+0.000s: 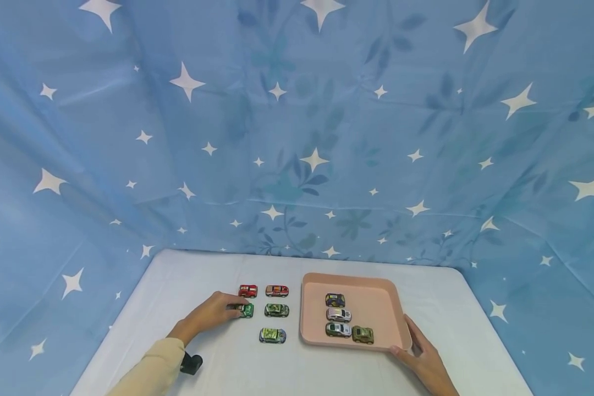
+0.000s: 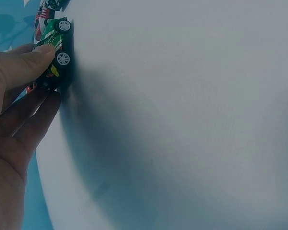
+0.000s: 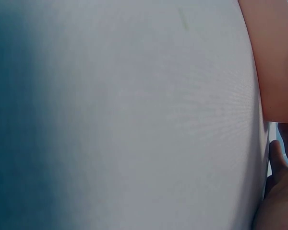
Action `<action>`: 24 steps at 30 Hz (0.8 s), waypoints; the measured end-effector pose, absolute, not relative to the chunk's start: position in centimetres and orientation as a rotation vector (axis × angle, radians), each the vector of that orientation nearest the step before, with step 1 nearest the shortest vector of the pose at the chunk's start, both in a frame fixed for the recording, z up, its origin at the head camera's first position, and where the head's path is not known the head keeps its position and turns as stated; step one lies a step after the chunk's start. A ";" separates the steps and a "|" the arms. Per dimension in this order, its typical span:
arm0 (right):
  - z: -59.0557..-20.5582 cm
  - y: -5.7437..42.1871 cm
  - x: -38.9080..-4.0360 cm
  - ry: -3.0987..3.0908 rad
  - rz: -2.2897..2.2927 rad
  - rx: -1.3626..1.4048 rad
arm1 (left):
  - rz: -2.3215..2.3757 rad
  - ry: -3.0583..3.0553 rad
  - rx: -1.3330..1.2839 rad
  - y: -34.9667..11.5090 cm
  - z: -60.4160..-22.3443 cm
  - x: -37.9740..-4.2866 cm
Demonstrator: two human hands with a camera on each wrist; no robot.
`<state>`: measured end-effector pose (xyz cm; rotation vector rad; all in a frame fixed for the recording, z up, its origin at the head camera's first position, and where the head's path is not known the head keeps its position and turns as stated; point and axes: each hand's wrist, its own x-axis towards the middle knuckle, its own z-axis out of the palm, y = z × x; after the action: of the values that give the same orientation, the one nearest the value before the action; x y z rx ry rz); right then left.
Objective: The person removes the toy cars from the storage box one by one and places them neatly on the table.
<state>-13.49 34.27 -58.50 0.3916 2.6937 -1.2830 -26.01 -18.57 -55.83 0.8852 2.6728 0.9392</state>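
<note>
At the left of the table, my left hand point(image 1: 213, 312) pinches a green toy car point(image 1: 246, 311) between thumb and fingers. The left wrist view shows the thumb pressed on the side of this green toy car point(image 2: 54, 40), near its wheels. Just behind it sits a red toy car point(image 1: 248, 291). My right hand point(image 1: 422, 357) holds the front right corner of a pink tray point(image 1: 381, 308), thumb at the front rim and fingers along the right side. In the right wrist view, part of the right hand point(image 3: 281, 191) shows beside the tray wall point(image 3: 276, 62).
Between hand and tray lie an orange-red toy car point(image 1: 277, 291), a camouflage toy car point(image 1: 276, 310) and a lime-green toy car point(image 1: 273, 335). Inside the tray, several cars include a purple one point(image 1: 335, 300) and an olive one point(image 1: 363, 334). A starry blue curtain point(image 1: 297, 137) surrounds the white table point(image 1: 218, 363).
</note>
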 end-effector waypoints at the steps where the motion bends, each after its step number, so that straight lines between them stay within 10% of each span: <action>1: -58.5 34.2 -13.5 2.694 -1.279 0.391 | 0.940 2.672 0.881 -18.6 -55.9 -26.0; 24: -58.6 34.2 -13.3 2.704 -1.302 0.375 | 0.913 2.680 0.834 -18.2 -55.8 -25.8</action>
<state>-13.35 34.24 -58.57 0.3752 2.7044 -1.3022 -25.75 -18.25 -55.84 0.8339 2.6801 0.9127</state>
